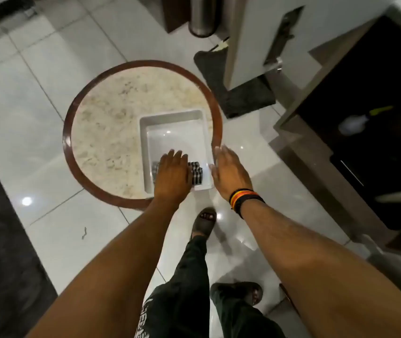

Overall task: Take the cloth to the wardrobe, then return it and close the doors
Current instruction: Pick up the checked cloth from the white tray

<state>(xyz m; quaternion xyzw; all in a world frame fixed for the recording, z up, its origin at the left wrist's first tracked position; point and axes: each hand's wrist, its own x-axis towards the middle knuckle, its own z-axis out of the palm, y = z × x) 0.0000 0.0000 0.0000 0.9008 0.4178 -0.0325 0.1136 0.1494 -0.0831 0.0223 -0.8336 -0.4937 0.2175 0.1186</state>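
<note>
A folded black-and-white striped cloth point(196, 173) lies in the near end of a white rectangular tray point(175, 123). The tray rests on a round marble-topped table with a brown rim point(111, 123). My left hand point(173, 175) lies flat on top of the cloth and hides most of it; whether the fingers grip it I cannot tell. My right hand point(231, 173), with coloured bands at the wrist, hovers open beside the tray's right edge, holding nothing. The wardrobe stands at the right with a white door point(255, 40) swung open and its dark interior point(377, 123) showing.
A dark mat point(241, 93) lies on the glossy white tile floor under the open door. A metal bin point(201, 15) stands at the top. A dark rug point(1, 252) covers the left floor. A white bottle point(355, 121) sits inside the wardrobe. My sandalled feet point(204, 220) are below.
</note>
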